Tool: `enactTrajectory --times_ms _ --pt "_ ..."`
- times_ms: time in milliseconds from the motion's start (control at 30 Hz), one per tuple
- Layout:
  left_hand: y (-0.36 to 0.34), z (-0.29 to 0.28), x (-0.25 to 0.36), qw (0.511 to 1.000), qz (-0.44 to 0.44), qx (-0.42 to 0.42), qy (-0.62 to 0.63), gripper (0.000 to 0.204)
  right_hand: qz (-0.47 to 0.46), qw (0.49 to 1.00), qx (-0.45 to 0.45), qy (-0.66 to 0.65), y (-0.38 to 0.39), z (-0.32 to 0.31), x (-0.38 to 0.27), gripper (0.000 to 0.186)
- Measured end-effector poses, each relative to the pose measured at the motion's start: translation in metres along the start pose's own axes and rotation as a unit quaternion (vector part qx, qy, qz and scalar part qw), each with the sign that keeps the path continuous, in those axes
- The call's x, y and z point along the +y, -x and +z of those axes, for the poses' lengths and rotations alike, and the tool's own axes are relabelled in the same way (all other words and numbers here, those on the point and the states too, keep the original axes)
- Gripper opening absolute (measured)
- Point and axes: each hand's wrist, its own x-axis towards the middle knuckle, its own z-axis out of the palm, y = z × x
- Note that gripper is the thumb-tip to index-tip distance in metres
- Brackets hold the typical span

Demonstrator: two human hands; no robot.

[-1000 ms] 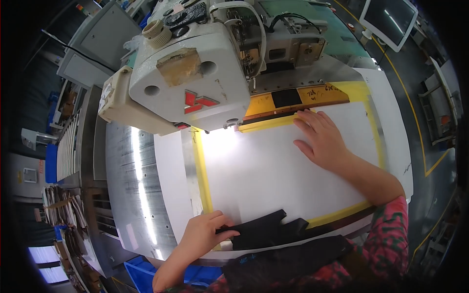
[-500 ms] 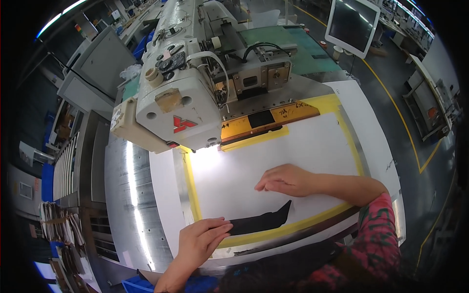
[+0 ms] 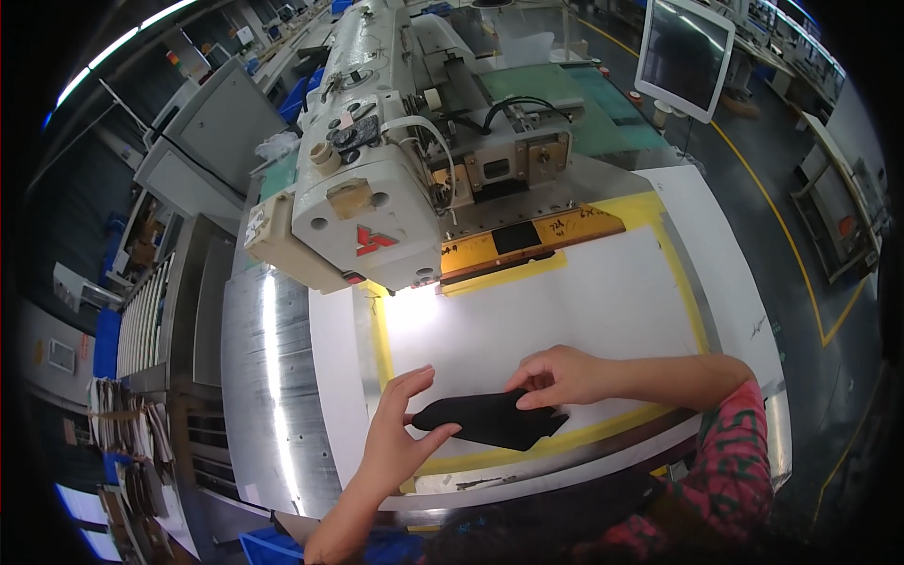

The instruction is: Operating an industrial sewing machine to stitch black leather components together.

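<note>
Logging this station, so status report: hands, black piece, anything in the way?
Right hand pinching far edge of black piece. Left hand spread open at its left end. Piece over white sheet. Machine head beyond, apart from both hands.

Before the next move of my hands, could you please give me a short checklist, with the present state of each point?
1. Right hand pinches the black, flat, fabric-like piece: ok, at its right part.
2. Left hand closed on the piece: not ok, thumb and fingers stand apart around its left end.
3. Piece wholly flat on the smooth white sheet: cannot tell.
4. Both hands away from the bulky grey-white machine head: ok, both are nearer the person.
5. Rectangular white-framed screen shows a readable display: not ok, it looks dark.
</note>
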Motion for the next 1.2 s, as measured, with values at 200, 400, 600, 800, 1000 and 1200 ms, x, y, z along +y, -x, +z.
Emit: enactTrajectory --times_ms 200,400,600,800,1000,1200 --pt "0.008 0.014 -0.031 0.953 -0.191 -0.139 0.189 0.045 -0.171 0.967 0.147 0.115 0.004 0.005 -0.007 0.015" --pt "0.007 0.017 -0.022 0.907 -0.281 -0.157 0.27 0.038 -0.172 0.948 0.266 0.035 0.01 0.004 -0.018 0.017" --pt "0.015 0.004 -0.027 0.878 -0.32 -0.298 0.197 0.037 -0.118 0.969 0.201 0.086 0.009 -0.013 -0.03 0.011" --pt "0.004 -0.001 -0.026 0.954 -0.054 -0.21 0.206 0.044 -0.147 0.981 0.118 0.047 0.005 -0.004 -0.033 0.017" --pt "-0.018 0.017 -0.036 0.937 -0.026 -0.291 0.191 0.046 -0.123 0.987 0.091 -0.048 0.004 0.002 -0.029 0.018" --pt "-0.023 0.034 -0.018 0.921 -0.017 -0.191 0.339 0.029 -0.146 0.987 0.069 -0.004 0.004 0.01 -0.027 0.02"
